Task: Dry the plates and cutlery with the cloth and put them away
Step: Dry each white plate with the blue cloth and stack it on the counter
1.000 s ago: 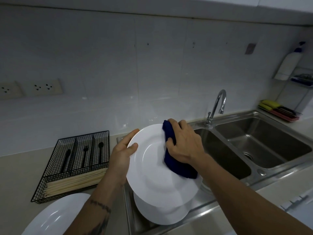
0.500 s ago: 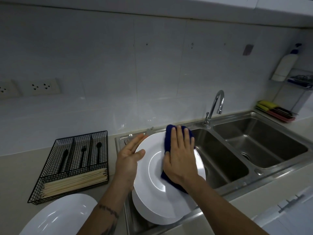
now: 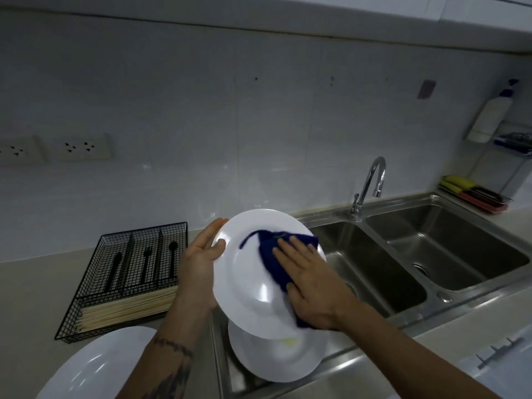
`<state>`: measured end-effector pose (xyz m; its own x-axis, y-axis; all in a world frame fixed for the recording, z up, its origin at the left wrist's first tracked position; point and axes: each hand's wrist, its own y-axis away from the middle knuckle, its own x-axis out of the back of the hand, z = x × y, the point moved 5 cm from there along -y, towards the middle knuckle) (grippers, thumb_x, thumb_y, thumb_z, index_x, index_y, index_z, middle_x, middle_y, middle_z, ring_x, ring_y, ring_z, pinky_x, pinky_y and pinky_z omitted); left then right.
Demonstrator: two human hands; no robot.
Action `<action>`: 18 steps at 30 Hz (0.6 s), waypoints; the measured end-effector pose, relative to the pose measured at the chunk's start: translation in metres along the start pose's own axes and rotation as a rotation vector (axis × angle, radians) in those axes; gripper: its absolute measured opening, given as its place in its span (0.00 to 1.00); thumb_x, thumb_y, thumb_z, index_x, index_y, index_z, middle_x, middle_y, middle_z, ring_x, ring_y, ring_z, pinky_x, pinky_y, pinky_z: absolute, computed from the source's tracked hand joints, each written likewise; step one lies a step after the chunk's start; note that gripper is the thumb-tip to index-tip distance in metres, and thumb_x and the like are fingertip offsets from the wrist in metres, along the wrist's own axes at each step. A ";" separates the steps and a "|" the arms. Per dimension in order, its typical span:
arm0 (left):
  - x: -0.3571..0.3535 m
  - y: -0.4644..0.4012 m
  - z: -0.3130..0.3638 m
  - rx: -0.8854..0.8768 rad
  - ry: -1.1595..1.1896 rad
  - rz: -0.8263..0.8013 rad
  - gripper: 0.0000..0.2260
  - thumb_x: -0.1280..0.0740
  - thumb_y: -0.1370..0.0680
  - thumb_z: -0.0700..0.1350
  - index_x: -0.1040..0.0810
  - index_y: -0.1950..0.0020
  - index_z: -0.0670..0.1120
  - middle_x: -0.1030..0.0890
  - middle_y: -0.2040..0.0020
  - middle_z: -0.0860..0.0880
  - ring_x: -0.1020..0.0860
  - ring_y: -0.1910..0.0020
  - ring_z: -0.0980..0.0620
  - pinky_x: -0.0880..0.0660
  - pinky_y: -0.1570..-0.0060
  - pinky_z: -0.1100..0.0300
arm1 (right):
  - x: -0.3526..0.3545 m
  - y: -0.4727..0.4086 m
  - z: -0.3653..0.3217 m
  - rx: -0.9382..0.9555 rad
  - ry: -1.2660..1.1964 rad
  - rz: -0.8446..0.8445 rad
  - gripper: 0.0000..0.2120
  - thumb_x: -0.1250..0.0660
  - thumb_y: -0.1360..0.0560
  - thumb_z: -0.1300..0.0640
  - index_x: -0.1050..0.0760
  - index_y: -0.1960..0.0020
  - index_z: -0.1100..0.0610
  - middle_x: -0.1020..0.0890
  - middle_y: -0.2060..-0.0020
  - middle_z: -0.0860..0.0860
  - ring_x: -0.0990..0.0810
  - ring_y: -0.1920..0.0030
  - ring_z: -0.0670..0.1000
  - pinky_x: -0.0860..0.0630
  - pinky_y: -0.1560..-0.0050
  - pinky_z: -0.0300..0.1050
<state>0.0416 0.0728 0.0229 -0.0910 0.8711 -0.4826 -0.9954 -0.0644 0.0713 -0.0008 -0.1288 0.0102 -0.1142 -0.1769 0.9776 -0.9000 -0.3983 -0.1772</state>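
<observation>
The plate (image 3: 253, 286) at my fingertips looks like glossy white glazed ware, smooth, with bright glints. The cloth (image 3: 277, 259) under my right hand (image 3: 312, 286) is dark blue fabric, soft and matt. The sink (image 3: 383, 272) is brushed stainless steel with a dull sheen; the tap (image 3: 371, 182) is shinier polished metal. The cutlery basket (image 3: 129, 272) is black wire mesh, holding pale wooden chopsticks (image 3: 126, 309). The wall tiles (image 3: 184, 116) are smooth and faintly glossy.
</observation>
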 end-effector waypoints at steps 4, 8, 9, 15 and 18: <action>-0.020 0.006 -0.011 0.017 0.003 -0.021 0.18 0.38 0.22 0.32 0.19 0.40 0.50 0.16 0.43 0.48 0.18 0.47 0.42 0.21 0.46 0.45 | 0.007 -0.022 0.002 -0.174 -0.023 0.093 0.37 0.58 0.28 0.46 0.60 0.21 0.54 0.58 0.21 0.51 0.64 0.22 0.53 0.57 0.23 0.58; -0.025 0.001 -0.011 0.022 0.077 0.002 0.18 0.39 0.22 0.30 0.20 0.39 0.48 0.18 0.40 0.44 0.20 0.45 0.41 0.26 0.38 0.43 | 0.002 -0.025 -0.041 0.007 -0.095 0.027 0.35 0.49 0.25 0.51 0.57 0.20 0.54 0.56 0.21 0.49 0.62 0.22 0.52 0.60 0.23 0.54; -0.021 0.000 -0.008 0.014 0.076 0.008 0.19 0.39 0.22 0.30 0.21 0.38 0.48 0.19 0.39 0.44 0.20 0.45 0.42 0.26 0.38 0.43 | 0.001 -0.018 -0.049 0.052 -0.135 -0.001 0.34 0.47 0.23 0.53 0.55 0.20 0.53 0.53 0.20 0.48 0.60 0.22 0.50 0.61 0.23 0.51; 0.002 -0.003 0.001 0.000 0.068 0.038 0.17 0.38 0.21 0.33 0.20 0.44 0.54 0.19 0.39 0.50 0.20 0.46 0.45 0.24 0.42 0.44 | -0.006 0.008 -0.031 0.141 -0.246 -0.064 0.28 0.44 0.23 0.58 0.37 0.24 0.49 0.41 0.23 0.43 0.50 0.22 0.45 0.57 0.25 0.40; 0.000 -0.002 0.003 0.002 0.053 0.028 0.18 0.37 0.22 0.33 0.19 0.42 0.54 0.18 0.40 0.52 0.18 0.45 0.44 0.23 0.43 0.45 | -0.001 -0.004 -0.006 0.057 -0.126 0.056 0.31 0.49 0.27 0.55 0.36 0.24 0.56 0.39 0.23 0.50 0.47 0.22 0.52 0.47 0.23 0.55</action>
<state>0.0433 0.0739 0.0253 -0.1204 0.8421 -0.5257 -0.9923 -0.0874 0.0873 0.0008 -0.1217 0.0102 -0.1067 -0.3108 0.9445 -0.8678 -0.4346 -0.2410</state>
